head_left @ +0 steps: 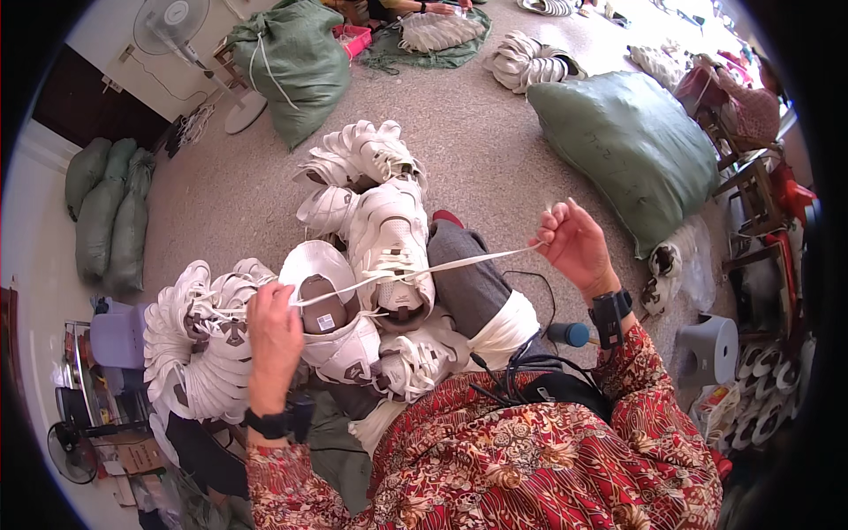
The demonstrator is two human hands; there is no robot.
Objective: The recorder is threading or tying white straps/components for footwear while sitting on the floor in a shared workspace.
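Observation:
A white shoelace [459, 263] runs taut across my lap between my hands. My right hand [574, 243], raised at the right, pinches it near one end. My left hand [274, 331] has its fingers closed on the same lace, beside a white shoe upper [316, 263] with a brown lining and a small white label. Directly under the lace sits another white shoe upper [390, 231], with laces across its front. More nested white uppers [212, 375] curve in a row left of my left hand. Part of the left fingers is hidden.
A large green sack [632, 155] lies at the right, and another green sack [300, 75] stands at the far left near a fan [172, 26]. A blue-capped bottle [570, 334] and a grey stool [709, 344] are to my right. Another person's hands [442, 9] are at the back.

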